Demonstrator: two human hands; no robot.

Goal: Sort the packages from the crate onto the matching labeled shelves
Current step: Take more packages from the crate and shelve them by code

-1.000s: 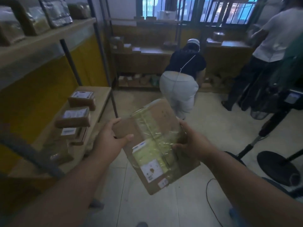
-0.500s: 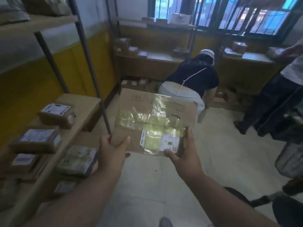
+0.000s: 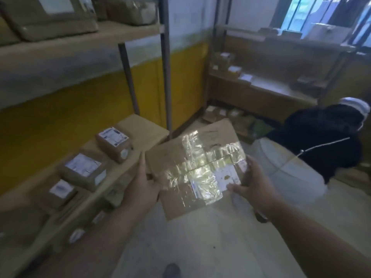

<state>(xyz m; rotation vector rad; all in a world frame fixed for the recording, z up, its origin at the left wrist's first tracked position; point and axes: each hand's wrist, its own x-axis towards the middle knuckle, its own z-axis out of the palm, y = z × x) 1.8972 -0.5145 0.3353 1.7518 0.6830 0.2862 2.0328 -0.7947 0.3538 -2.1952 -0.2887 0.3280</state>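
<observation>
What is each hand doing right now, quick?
Left hand: closed on the left edge of the taped cardboard package.
Right hand: closed on the package's right edge, thumb on top near the white label.

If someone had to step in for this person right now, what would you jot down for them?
Left hand: grip on the left edge of a flat cardboard package.
Right hand: grip on its right edge, thumb on the white label.
The package is in the air, crossed with shiny tape, beside the low wooden shelf on the left.
Done: three labeled boxes already sit in a row on that shelf; more lie on the shelf above and the far shelves.
Left: read the label (too blurred to read here), find its shelf, set the package down. The crate is out of view.
</observation>
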